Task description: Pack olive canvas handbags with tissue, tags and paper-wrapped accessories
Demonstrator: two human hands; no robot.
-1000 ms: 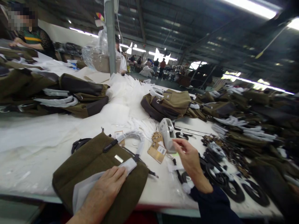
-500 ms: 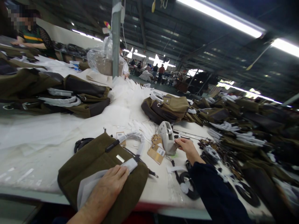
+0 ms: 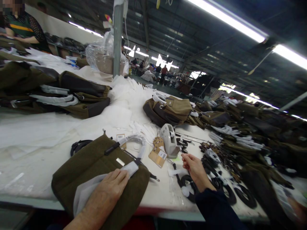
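An olive handbag (image 3: 81,166) with a small metal plate lies at the table's front edge. One carrying handle (image 3: 136,137) stands up in clear and white wrapping. My left hand (image 3: 107,188) presses a sheet of white tissue paper (image 3: 85,191) down on the bag's front, its fingers together over the paper by the handle's end. My right hand (image 3: 193,167) is pinched just in front of the grey tape dispenser (image 3: 169,142), apart from it. Whatever is between its fingertips is too small to make out. Brown hang tags (image 3: 158,155) lie left of the dispenser.
Another olive bag (image 3: 168,110) sits behind the dispenser. Coiled black straps (image 3: 189,185) and metal hardware lie to the right, before piled bags (image 3: 259,127). White paper sheets (image 3: 127,95) spread behind. More bags (image 3: 83,92) and a co-worker (image 3: 24,28) are at left.
My right hand has come away from the dispenser's front, toward me, still pinched. My left hand stays on the tissue paper. The whole view has shifted slightly.
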